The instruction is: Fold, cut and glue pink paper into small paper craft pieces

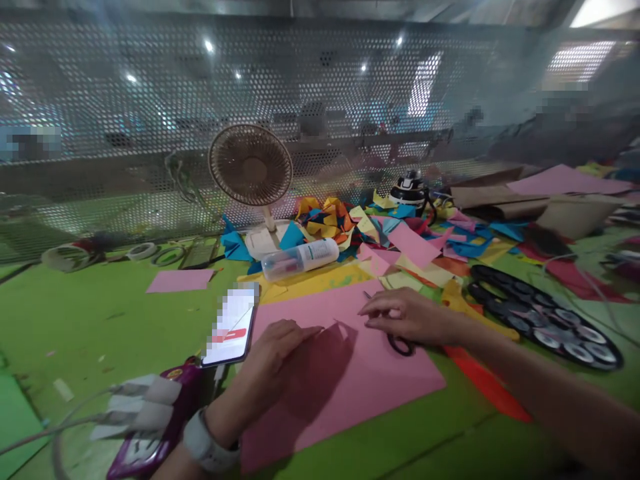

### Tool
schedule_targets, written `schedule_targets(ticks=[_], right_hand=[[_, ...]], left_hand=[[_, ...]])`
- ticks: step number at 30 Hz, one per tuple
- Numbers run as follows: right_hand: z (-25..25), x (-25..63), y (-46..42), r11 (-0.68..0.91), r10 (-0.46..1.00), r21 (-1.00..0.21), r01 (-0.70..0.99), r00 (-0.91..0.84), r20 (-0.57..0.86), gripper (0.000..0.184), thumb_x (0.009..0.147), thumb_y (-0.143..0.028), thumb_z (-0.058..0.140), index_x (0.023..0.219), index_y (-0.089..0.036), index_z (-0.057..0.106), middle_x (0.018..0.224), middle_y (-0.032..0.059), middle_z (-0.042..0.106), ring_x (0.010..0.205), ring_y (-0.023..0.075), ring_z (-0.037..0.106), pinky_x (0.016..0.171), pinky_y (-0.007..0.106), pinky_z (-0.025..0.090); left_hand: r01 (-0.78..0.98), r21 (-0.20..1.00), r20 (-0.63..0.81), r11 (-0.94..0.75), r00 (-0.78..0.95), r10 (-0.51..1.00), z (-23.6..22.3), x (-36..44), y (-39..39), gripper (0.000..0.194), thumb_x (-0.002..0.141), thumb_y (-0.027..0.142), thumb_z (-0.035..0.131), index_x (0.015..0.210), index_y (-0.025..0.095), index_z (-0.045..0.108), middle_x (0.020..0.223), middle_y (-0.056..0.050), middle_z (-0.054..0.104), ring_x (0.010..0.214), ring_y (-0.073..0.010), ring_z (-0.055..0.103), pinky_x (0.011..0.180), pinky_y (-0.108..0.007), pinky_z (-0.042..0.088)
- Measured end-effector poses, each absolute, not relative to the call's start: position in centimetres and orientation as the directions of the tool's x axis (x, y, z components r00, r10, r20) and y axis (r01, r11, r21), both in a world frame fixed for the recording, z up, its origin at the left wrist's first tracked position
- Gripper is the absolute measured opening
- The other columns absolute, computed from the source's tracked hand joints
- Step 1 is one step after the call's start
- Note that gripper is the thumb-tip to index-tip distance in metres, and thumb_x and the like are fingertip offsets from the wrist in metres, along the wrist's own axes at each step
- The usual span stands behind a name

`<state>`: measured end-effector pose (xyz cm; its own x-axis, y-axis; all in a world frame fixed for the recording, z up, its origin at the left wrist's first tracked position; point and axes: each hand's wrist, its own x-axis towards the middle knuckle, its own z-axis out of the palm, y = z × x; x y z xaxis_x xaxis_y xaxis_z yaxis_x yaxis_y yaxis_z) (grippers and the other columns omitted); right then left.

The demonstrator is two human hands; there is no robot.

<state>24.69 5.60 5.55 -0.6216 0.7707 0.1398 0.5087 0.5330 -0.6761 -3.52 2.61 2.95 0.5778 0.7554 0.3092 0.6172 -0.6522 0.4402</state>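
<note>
Right hand (407, 317) bends over the dark scissors (399, 353), but I cannot tell if it grips them or just rests on top. Left hand (277, 350) is loose, fingers out on the pink paper (385, 373), with nothing in it that I can see. The scissors lie on the paper, under the right hand, so that hand is nearer. They run long, from the near end up and to the left. A little pink flap (343, 329) sticks up between the hands (too small to tell its shape well). Past the paper, a clear bottle (300, 259) lies on its side, its inside too blurry to name. Off to the right, a black tray (520, 325) has round cups (579, 350), and I can't tell what they hold
</note>
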Motion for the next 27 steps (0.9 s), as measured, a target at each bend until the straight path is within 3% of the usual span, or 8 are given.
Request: schedule_targets(ticks=[2, 6, 9, 13, 18, 22, 27], right_hand=[[6.6, 25.7, 5.9, 0.519, 0.806, -0.66, 0.542, -0.567, 0.168, 0.028, 0.084, -0.036, 0.055, 0.101, -0.019, 0.069, 0.097, 0.007, 0.069, 0.089, 0.0195, 0.062, 0.079, 0.031, 0.046], [8.4, 27.5, 6.5, 0.391, 0.9, -0.783, 0.485, -0.378, 0.215, 0.032, 0.081, -0.042, 0.057, 0.099, -0.018, 0.068, 0.093, 0.0057, 0.069, 0.087, 0.0192, 0.063, 0.076, 0.029, 0.046], [8.6, 28.2, 7.0, 0.36, 0.904, -0.804, 0.473, -0.39, 0.176, 0.034, 0.08, -0.044, 0.056, 0.097, -0.017, 0.068, 0.091, 0.0049, 0.069, 0.085, 0.0185, 0.063, 0.074, 0.028, 0.046], [8.2, 28.7, 6.6, 0.434, 0.846, -0.586, 0.684, -0.533, 0.005, 0.028, 0.083, -0.038, 0.053, 0.091, -0.017, 0.069, 0.087, 0.0038, 0.069, 0.078, 0.0174, 0.062, 0.069, 0.026, 0.043], [7.6, 30.6, 4.5, 0.42, 0.867, -0.38, 0.824, -0.488, -0.103, 0.027, 0.085, -0.034, 0.047, 0.093, -0.019, 0.068, 0.088, 0.0045, 0.069, 0.079, 0.0186, 0.061, 0.07, 0.026, 0.04], [6.8, 32.8, 2.6, 0.361, 0.911, -0.299, 0.883, -0.402, -0.09, 0.025, 0.084, -0.034, 0.047, 0.088, -0.021, 0.068, 0.085, 0.0043, 0.068, 0.077, 0.0196, 0.06, 0.068, 0.027, 0.039], [5.7, 34.4, 0.6, 0.324, 0.933, -0.292, 0.9, -0.355, -0.058, 0.025, 0.085, -0.035, 0.045, 0.089, -0.024, 0.067, 0.088, 0.0046, 0.068, 0.079, 0.0211, 0.06, 0.07, 0.03, 0.041]], left_hand=[[0.635, 0.402, 0.303, -0.659, 0.587, 0.751, 2.6, -3.3, 2.8, 0.028, 0.093, 0.023, 0.039, 0.113, 0.022, 0.059, 0.091, -0.006, 0.066, 0.086, -0.0192, 0.059, 0.08, -0.035, 0.047], [0.639, 0.328, 0.308, -0.696, 0.624, 0.718, 2.1, -2.9, 2.9, 0.027, 0.089, 0.021, 0.043, 0.11, 0.02, 0.059, 0.099, -0.007, 0.067, 0.09, -0.0215, 0.06, 0.086, -0.041, 0.047], [0.652, 0.3, 0.321, -0.697, 0.619, 0.717, 1.9, -2.8, 2.8, 0.027, 0.087, 0.018, 0.045, 0.11, 0.019, 0.059, 0.099, -0.006, 0.067, 0.094, -0.0229, 0.06, 0.089, -0.044, 0.046], [0.644, 0.313, 0.313, -0.698, 0.623, 0.716, 1.5, -3.0, 2.8, 0.027, 0.09, 0.025, 0.047, 0.115, 0.02, 0.057, 0.1, -0.007, 0.067, 0.093, -0.0222, 0.06, 0.086, -0.043, 0.047], [0.652, 0.317, 0.276, -0.689, 0.632, 0.724, 1.3, -3.1, 2.8, 0.035, 0.093, 0.03, 0.042, 0.126, 0.022, 0.049, 0.102, -0.008, 0.065, 0.094, -0.0223, 0.06, 0.083, -0.04, 0.048], [0.666, 0.324, 0.221, -0.672, 0.637, 0.739, 1.6, -2.8, 2.5, 0.035, 0.093, 0.028, 0.041, 0.125, 0.018, 0.05, 0.103, -0.009, 0.064, 0.095, -0.0232, 0.058, 0.083, -0.041, 0.048], [0.678, 0.327, 0.165, -0.658, 0.645, 0.746, 1.8, -2.7, 2.3, 0.038, 0.093, 0.026, 0.04, 0.129, 0.015, 0.047, 0.105, -0.011, 0.061, 0.097, -0.0239, 0.055, 0.084, -0.042, 0.046]])
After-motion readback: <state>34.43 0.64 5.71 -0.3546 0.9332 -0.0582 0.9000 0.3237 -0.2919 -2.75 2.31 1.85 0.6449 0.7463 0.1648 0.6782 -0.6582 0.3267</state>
